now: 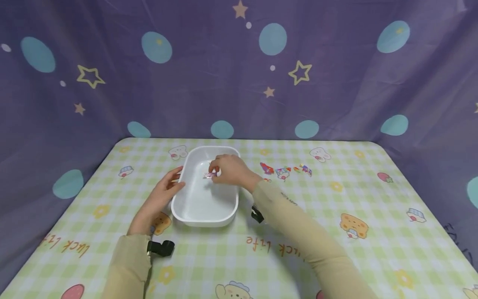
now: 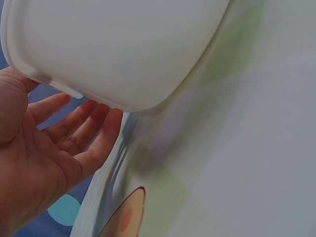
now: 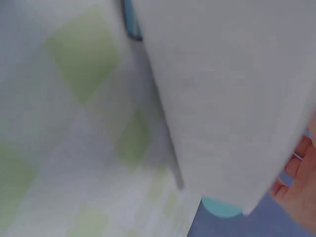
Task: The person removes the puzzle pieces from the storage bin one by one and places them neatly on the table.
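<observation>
A white rectangular basin (image 1: 201,203) stands on the table. My left hand (image 1: 160,195) holds its left side, thumb at the rim and fingers against the outside. The left wrist view shows this hand (image 2: 54,143) with the fingers along the underside of the basin's edge (image 2: 113,49). Inside the basin, my right hand (image 1: 233,170) pinches a small shiny pink-and-white packet (image 1: 208,175) low over the bottom. From the right wrist, the basin's outer wall (image 3: 222,98) covers much of the view, and part of the right hand (image 3: 301,182) shows beyond it.
Several small bright packets, among them a red one (image 1: 267,168) and a multicoloured one (image 1: 306,170), lie on the table right of the basin. A green checked cloth (image 1: 317,232) with printed pictures covers the table. Behind hangs a purple curtain (image 1: 209,83).
</observation>
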A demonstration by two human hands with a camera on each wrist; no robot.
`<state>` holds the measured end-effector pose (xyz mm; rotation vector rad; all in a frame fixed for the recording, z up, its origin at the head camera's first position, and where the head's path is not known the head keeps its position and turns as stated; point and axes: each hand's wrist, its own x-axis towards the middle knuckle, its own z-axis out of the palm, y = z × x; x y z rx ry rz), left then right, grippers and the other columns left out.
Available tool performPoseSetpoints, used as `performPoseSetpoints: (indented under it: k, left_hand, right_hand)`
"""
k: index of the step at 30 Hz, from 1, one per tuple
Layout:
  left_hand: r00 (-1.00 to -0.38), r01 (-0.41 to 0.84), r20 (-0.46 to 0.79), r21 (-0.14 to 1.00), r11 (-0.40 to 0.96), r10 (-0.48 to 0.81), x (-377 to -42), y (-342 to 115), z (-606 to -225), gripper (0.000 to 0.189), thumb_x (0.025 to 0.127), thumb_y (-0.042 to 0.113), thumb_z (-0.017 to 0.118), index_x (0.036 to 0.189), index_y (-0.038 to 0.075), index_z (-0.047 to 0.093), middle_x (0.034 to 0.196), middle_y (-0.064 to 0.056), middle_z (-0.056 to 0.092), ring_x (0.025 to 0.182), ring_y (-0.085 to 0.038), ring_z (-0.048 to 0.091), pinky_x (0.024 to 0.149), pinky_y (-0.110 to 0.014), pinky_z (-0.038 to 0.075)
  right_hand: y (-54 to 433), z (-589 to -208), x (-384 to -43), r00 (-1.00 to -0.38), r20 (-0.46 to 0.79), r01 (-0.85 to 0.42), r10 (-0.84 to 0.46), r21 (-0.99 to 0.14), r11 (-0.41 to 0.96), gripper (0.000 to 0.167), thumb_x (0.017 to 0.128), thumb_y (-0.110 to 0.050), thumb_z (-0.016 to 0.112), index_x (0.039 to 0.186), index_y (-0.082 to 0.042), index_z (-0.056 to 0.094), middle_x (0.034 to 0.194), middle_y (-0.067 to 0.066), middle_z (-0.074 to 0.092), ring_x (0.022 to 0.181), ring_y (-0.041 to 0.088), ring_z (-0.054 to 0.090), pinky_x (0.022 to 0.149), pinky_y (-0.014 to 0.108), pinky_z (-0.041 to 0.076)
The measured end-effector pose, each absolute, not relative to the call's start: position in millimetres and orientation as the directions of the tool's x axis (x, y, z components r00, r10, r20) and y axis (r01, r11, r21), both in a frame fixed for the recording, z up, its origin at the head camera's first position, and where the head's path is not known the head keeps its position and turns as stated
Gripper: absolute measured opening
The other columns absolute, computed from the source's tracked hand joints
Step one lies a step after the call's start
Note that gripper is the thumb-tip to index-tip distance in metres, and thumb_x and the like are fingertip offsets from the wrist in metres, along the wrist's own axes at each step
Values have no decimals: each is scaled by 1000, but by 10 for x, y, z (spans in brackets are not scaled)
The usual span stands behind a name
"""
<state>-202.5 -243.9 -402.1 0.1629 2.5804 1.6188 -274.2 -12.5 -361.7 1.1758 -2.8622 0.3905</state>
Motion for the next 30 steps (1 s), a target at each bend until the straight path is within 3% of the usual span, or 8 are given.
performPoseSetpoints:
  k: [14,30]
  left_hand:
    - [-991,28,-33,897,441,130,-2061,-2430,-4013,58,95,28,48,145,18,22,139,-19,34,119,-36,42,88,-41,43]
    - [-990,-23,-80,904,427,116,-2016,-2427,-4019,60,94,35,48,146,25,19,141,-17,30,124,-34,37,94,-47,38]
  right_hand:
    - [391,-3494,-2829,-743,278,-668,-609,-267,694,19,77,-24,61,95,-20,69,85,-5,60,76,10,55,68,30,43]
    - [978,-3636,-2817,-833,252,-551,-493,-296,780,21,77,-26,59,95,-18,65,83,-1,59,72,13,52,71,34,39]
